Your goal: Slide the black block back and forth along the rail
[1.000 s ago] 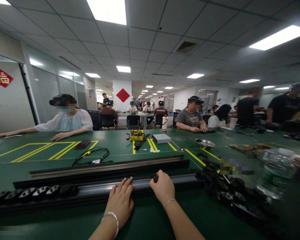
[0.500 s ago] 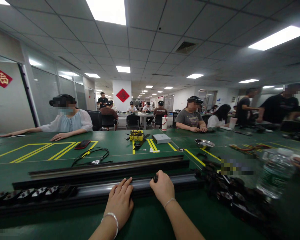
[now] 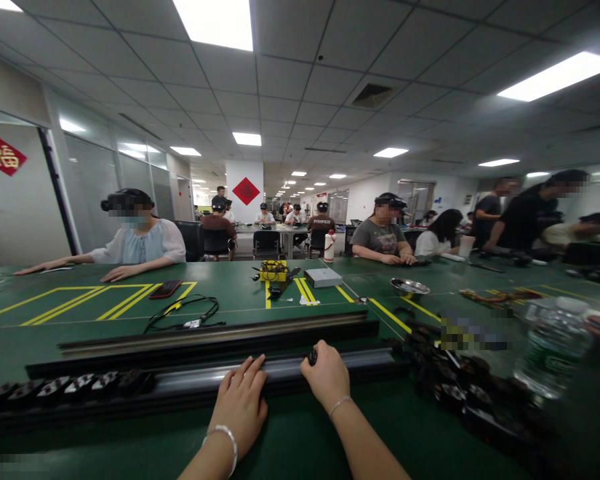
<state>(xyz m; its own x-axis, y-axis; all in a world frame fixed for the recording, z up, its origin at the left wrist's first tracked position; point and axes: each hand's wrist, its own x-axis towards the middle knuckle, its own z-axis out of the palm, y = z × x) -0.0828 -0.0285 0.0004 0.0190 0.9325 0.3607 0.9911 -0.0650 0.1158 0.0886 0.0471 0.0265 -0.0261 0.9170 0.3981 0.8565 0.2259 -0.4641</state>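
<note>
A long dark rail [image 3: 195, 379] with a shiny grey channel lies across the green table. My left hand [image 3: 240, 400] rests flat on it with the fingers stretched out. Just to the right, my right hand [image 3: 329, 377] is closed around a small black part [image 3: 313, 357] at the rail; the fingers hide most of it, so its kind does not show. Several black socket-like modules [image 3: 80, 385] with light faces sit in a row at the rail's left end. Behind it lies a second long rail [image 3: 220, 339], parallel to the first.
A heap of black modules [image 3: 460, 387] lies at the right, beside a clear water bottle [image 3: 550, 350]. Farther back are a coiled black cable [image 3: 210, 310], a phone [image 3: 165, 289], a yellow box [image 3: 273, 271], a grey box [image 3: 323, 277] and a metal bowl [image 3: 410, 287]. Co-workers sit across the table.
Both my hands and the rail stay in the same place. In the background at the right, a standing person has bent and shifted to the left.
</note>
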